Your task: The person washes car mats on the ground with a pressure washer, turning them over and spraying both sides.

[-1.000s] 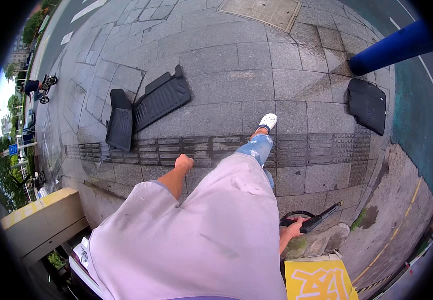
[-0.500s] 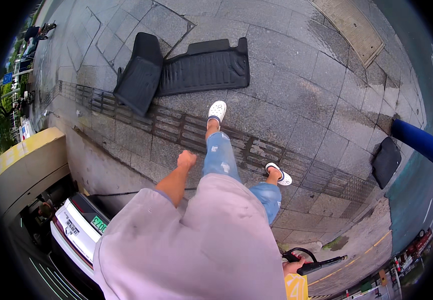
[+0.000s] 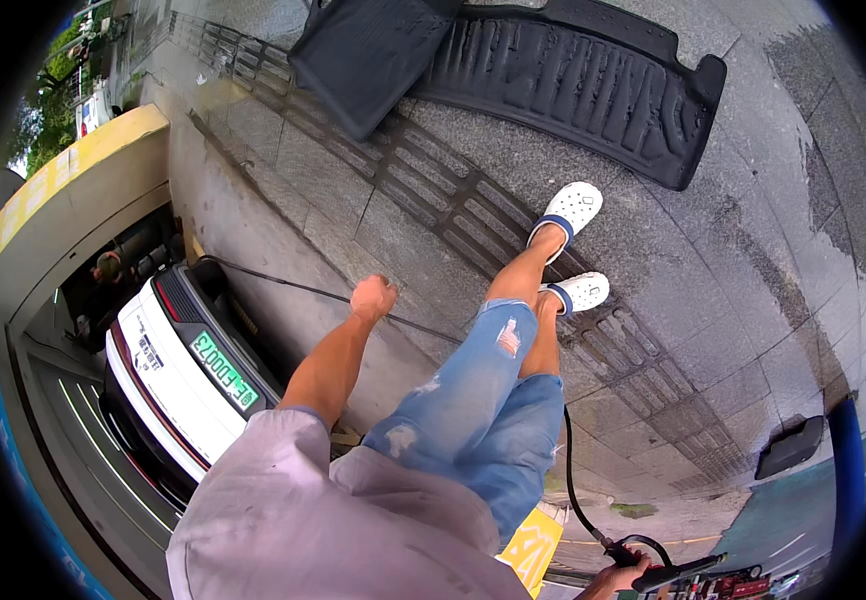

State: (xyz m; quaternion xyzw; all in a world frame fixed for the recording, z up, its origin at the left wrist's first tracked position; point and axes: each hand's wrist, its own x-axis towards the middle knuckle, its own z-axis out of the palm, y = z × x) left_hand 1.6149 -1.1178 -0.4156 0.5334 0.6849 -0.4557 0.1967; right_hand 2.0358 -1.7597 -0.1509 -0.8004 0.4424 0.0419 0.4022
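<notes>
My right hand [image 3: 621,580], at the lower right, is wrapped round a black pressure washer gun [image 3: 668,574]. A black hose [image 3: 571,470] runs up from the gun beside my leg. My left hand [image 3: 374,297] hangs in a loose fist in front of me, with nothing visible in it. Ahead on the pavement lie two black car floor mats: a wide ribbed mat [image 3: 573,90] with water drops on it, and a smooth-faced mat [image 3: 378,60] overlapping its left end. Both are apart from my hands.
A white car [image 3: 168,370] stands in a bay at left, under a yellow-edged wall [image 3: 73,175]. The hose [image 3: 283,282] also crosses the ground from the car's side. Another dark mat [image 3: 791,447] lies at right near a blue post [image 3: 846,460]. Wet grooved paving [image 3: 433,190] passes my feet.
I have stepped forward, so the two mats appear larger and closer. My feet have come together. The right hand still holds the washer gun; the left is still closed.
</notes>
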